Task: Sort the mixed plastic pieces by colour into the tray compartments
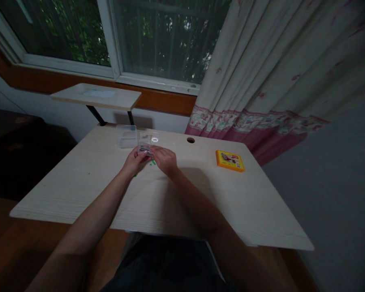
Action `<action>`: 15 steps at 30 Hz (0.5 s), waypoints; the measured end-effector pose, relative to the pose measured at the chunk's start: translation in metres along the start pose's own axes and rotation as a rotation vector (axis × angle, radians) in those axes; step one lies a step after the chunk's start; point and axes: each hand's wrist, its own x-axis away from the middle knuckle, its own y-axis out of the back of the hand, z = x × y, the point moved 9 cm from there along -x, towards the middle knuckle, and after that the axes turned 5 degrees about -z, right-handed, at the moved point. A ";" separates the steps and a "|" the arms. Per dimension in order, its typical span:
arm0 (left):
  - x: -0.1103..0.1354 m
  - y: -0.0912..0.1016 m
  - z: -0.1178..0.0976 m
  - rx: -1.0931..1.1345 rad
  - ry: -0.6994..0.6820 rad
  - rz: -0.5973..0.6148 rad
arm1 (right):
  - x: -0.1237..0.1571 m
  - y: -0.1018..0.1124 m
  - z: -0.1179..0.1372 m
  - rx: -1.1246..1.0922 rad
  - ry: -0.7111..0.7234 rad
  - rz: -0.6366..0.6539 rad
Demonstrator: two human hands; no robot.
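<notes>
Both hands meet over the far middle of the table, around a small clear plastic box (145,147) with thin dark pieces inside. My left hand (134,163) grips the box from its near left side. At the box's right edge, my right hand (165,159) has its fingers closed on it. Just behind, to the left, stands a larger clear plastic container (127,137). Small green bits (152,163) lie on the wood beneath and between the hands. The exact contents of the small box are too blurred to tell.
A flat yellow-orange box (230,160) with a printed label lies on the right of the pale wooden table (237,207). A raised shelf (121,97) stands at the back left. Near the back edge is a round hole (190,140). A curtain (249,101) hangs behind.
</notes>
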 end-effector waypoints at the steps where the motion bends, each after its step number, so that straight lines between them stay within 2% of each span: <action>1: 0.000 0.000 0.000 0.000 -0.003 -0.004 | 0.000 0.000 0.000 -0.006 -0.005 0.000; 6: 0.003 -0.001 -0.002 -0.006 -0.026 -0.041 | 0.002 -0.001 -0.002 -0.020 -0.021 -0.016; 11: 0.008 -0.013 -0.005 -0.052 -0.028 0.035 | -0.004 0.013 -0.021 0.018 -0.123 -0.114; 15: 0.006 -0.011 -0.004 -0.024 0.031 0.046 | -0.012 0.019 -0.028 -0.004 -0.125 -0.089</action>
